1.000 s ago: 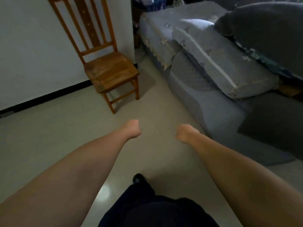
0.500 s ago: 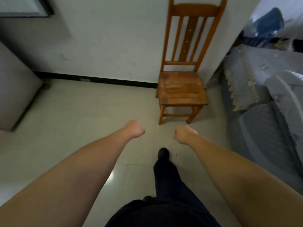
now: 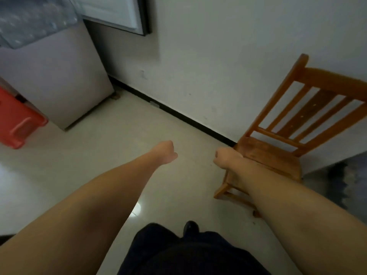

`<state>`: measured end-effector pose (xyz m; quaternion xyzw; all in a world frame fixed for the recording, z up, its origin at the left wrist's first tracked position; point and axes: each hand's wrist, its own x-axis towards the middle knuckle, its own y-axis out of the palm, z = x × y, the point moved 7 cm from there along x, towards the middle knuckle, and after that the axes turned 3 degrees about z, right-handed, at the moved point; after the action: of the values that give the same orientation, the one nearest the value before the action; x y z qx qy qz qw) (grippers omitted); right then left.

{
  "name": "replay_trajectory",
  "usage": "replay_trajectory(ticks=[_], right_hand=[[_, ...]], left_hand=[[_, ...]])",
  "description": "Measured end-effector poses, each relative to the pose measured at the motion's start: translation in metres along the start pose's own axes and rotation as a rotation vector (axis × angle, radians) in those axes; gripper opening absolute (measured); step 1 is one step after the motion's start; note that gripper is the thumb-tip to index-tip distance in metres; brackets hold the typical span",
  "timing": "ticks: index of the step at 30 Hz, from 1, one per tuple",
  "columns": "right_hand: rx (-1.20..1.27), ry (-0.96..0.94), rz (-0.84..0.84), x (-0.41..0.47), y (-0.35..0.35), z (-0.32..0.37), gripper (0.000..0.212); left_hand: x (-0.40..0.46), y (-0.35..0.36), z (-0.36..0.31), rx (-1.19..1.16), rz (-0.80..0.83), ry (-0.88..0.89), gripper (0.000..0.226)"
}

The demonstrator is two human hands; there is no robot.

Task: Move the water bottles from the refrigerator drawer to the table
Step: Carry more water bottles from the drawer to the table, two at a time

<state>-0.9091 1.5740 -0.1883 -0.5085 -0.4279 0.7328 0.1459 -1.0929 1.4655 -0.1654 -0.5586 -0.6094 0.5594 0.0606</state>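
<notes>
Left hand and right hand both curling away from cam, fingers tucked under, so palms aren't showing. Both forearms running off bottom edge. Right forearm covering part of wooden chair seat and front leg; chair back getting cut by right edge, motion-blurred. Fridge only partly in frame, top and left side cropped; clear drawer at top-left is smeared, contents too blurry to tell, can't make out any bottles. Red container cut by left edge. Dark framed panel cropped at top. Grey fabric at right edge too blurred to ID. Dark trousers hiding most of one shoe.
</notes>
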Motion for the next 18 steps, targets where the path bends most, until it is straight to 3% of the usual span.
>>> replay_trajectory(ticks=[4,7,10,13,16,18], right_hand=[[-0.060,-0.086,0.006,0.055,-0.037,0.044,0.029],[-0.084,-0.164,0.020,0.099,-0.061,0.095,0.019],[-0.100,-0.191,0.022,0.129,-0.080,0.129,0.036],[-0.109,-0.218,0.020,0.170,-0.110,0.173,0.019],[-0.090,-0.212,-0.018,0.212,-0.152,0.215,0.028],[-0.103,-0.211,-0.033,0.242,-0.177,0.246,0.022]], left_hand=[[0.027,-0.033,0.033,-0.118,-0.041,-0.106,0.038],[0.052,-0.065,0.066,-0.155,-0.077,-0.169,0.035],[0.079,-0.088,0.092,-0.179,-0.061,-0.206,0.036],[0.119,-0.133,0.119,-0.171,-0.069,-0.227,0.036],[0.159,-0.189,0.142,-0.181,-0.097,-0.215,0.039],[0.182,-0.230,0.162,-0.192,-0.124,-0.223,0.039]])
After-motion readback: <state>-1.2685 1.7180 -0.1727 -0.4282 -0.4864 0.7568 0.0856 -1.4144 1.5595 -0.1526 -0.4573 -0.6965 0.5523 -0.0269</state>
